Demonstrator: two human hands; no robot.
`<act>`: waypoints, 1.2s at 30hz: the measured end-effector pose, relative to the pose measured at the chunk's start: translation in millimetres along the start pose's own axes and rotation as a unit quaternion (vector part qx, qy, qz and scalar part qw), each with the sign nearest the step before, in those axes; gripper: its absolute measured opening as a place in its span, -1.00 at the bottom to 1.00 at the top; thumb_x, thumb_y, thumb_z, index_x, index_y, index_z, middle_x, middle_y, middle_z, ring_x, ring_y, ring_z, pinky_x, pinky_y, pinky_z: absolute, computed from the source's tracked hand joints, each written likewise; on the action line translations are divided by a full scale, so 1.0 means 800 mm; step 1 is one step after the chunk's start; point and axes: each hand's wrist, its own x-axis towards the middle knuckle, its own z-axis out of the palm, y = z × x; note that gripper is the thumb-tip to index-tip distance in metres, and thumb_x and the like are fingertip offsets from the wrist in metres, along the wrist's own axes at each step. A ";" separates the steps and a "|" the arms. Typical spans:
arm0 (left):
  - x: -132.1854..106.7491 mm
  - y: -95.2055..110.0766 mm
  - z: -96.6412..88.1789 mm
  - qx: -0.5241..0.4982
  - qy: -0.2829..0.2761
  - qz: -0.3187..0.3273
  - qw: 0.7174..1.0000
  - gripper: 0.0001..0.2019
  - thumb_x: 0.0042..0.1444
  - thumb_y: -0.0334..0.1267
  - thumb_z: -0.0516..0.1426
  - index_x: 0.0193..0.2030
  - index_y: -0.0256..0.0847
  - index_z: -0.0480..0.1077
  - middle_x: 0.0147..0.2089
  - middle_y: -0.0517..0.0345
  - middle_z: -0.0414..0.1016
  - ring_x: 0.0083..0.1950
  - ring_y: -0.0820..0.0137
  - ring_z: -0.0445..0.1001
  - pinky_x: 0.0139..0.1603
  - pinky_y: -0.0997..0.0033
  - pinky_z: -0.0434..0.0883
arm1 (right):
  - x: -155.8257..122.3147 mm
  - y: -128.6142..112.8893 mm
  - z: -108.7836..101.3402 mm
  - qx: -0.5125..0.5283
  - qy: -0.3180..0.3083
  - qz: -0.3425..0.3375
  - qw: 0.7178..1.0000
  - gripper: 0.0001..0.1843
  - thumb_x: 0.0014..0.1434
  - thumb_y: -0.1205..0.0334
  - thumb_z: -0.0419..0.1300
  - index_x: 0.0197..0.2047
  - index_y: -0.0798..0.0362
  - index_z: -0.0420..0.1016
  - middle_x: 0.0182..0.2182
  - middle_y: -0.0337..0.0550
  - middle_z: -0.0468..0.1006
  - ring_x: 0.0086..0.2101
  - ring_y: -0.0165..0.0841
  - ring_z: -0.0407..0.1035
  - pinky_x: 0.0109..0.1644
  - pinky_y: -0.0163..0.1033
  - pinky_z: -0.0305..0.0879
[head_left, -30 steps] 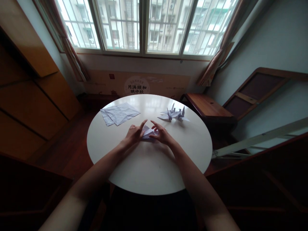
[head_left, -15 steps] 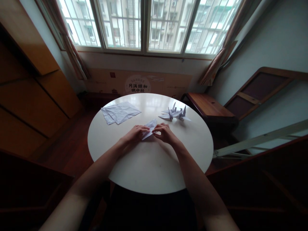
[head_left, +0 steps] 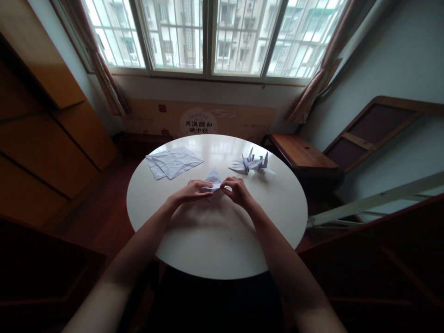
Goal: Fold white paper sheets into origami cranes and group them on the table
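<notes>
Between my hands, over the round white table [head_left: 211,249], is a partly folded sheet of pale paper [head_left: 214,177], its pointed top facing the window. My left hand [head_left: 194,190] grips its left side, thumb below and fingers above. At its right edge, my right hand [head_left: 236,188] pinches the paper between thumb and fingertips. Parts of the folds are covered by my fingers. Folded paper cranes [head_left: 248,163] stand beyond my right hand. Creased flat paper sheets [head_left: 176,162] lie overlapping beyond my left hand.
A low wooden bench [head_left: 301,152] stands behind the table on the right. A metal frame leg [head_left: 374,200] reaches toward the table's right edge. Wooden cabinets [head_left: 45,152] line the left, and a printed board [head_left: 145,115] leans under the barred window.
The folded paper has turned so that its point faces away from me, where it slanted to the right before. My left hand has shifted slightly left and its thumb now shows below the paper.
</notes>
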 end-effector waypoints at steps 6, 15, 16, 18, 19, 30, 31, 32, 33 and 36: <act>-0.004 -0.008 0.000 -0.079 0.001 -0.012 0.997 -0.56 0.12 0.04 0.18 0.02 -0.22 0.51 0.13 -0.04 0.50 0.14 0.18 0.47 0.17 0.20 0.40 | 0.000 0.011 0.005 0.091 0.017 0.006 0.996 -0.91 0.07 0.36 0.29 -0.37 0.00 0.61 -0.30 -0.15 0.54 -0.22 -0.29 0.41 -0.05 -0.18 0.26; -0.002 -0.021 0.006 -0.039 0.037 0.018 0.998 -0.72 0.10 -0.31 0.15 -0.05 -0.28 0.52 0.07 -0.07 0.52 0.04 0.25 0.50 0.09 0.26 0.43 | -0.001 0.005 0.002 0.164 0.019 0.017 0.986 -0.89 0.07 0.36 0.19 -0.36 0.07 0.56 -0.33 -0.14 0.52 -0.26 -0.32 0.42 -0.12 -0.22 0.33; -0.001 -0.021 0.008 -0.004 0.056 0.018 0.998 -0.74 0.08 -0.37 0.14 -0.08 -0.26 0.53 0.05 -0.05 0.54 0.03 0.25 0.50 0.10 0.24 0.42 | -0.001 0.004 0.003 0.162 0.025 0.017 0.986 -0.89 0.07 0.36 0.18 -0.34 0.08 0.54 -0.33 -0.14 0.53 -0.26 -0.32 0.42 -0.11 -0.22 0.33; 0.001 -0.018 0.013 0.058 0.081 0.013 0.995 -0.73 0.06 -0.44 0.11 -0.11 -0.23 0.54 -0.01 0.00 0.56 0.01 0.25 0.49 0.11 0.21 0.40 | -0.001 0.002 0.006 0.150 0.027 0.012 0.988 -0.82 0.04 0.36 0.19 -0.24 0.08 0.52 -0.29 -0.13 0.54 -0.23 -0.30 0.43 -0.07 -0.19 0.33; 0.001 -0.015 0.015 0.078 0.089 0.010 0.993 -0.72 0.07 -0.45 0.10 -0.11 -0.22 0.54 -0.03 0.01 0.57 0.00 0.24 0.49 0.09 0.22 0.40 | -0.001 0.002 0.007 0.140 0.021 0.011 0.990 -0.75 0.02 0.36 0.20 -0.17 0.08 0.51 -0.25 -0.11 0.55 -0.20 -0.28 0.43 -0.04 -0.18 0.32; 0.004 0.006 0.021 0.087 0.158 -0.019 0.983 -0.52 0.21 -0.23 0.10 0.27 -0.17 0.21 -0.06 0.00 0.51 -0.05 0.22 0.48 -0.05 0.25 0.38 | -0.001 -0.012 0.005 0.055 -0.029 0.147 0.987 -0.81 0.10 0.31 0.13 -0.23 0.06 0.54 -0.38 -0.13 0.59 -0.33 -0.27 0.45 -0.24 -0.30 0.26; 0.005 0.010 0.020 0.099 0.185 0.004 0.978 -0.49 0.20 -0.19 0.11 0.28 -0.18 0.20 0.00 -0.05 0.48 0.01 0.21 0.44 0.02 0.21 0.36 | 0.000 -0.013 0.004 0.051 -0.026 0.163 0.985 -0.82 0.09 0.30 0.13 -0.26 0.07 0.54 -0.40 -0.14 0.59 -0.37 -0.29 0.44 -0.27 -0.31 0.24; 0.004 0.015 0.018 0.120 0.206 0.026 0.971 -0.51 0.20 -0.15 0.12 0.26 -0.18 0.23 0.05 -0.08 0.44 0.06 0.19 0.40 0.08 0.16 0.32 | 0.000 -0.013 0.004 0.050 -0.022 0.176 0.983 -0.83 0.08 0.30 0.13 -0.28 0.07 0.53 -0.42 -0.14 0.58 -0.39 -0.31 0.42 -0.30 -0.32 0.22; 0.004 0.021 0.016 0.141 0.221 0.041 0.964 -0.56 0.21 -0.11 0.12 0.20 -0.17 0.30 0.05 -0.08 0.43 0.08 0.17 0.38 0.10 0.13 0.29 | 0.001 -0.014 0.003 0.052 -0.018 0.186 0.981 -0.83 0.07 0.30 0.13 -0.29 0.08 0.53 -0.43 -0.14 0.57 -0.41 -0.33 0.41 -0.32 -0.33 0.20; 0.003 0.041 0.015 0.174 0.150 0.120 0.966 -0.70 0.23 -0.08 0.10 0.02 -0.13 0.43 -0.08 0.02 0.51 -0.02 0.23 0.43 0.08 0.17 0.24 | 0.002 -0.017 0.001 0.055 -0.010 0.211 0.976 -0.84 0.07 0.27 0.12 -0.31 0.09 0.51 -0.46 -0.15 0.55 -0.46 -0.36 0.37 -0.38 -0.35 0.15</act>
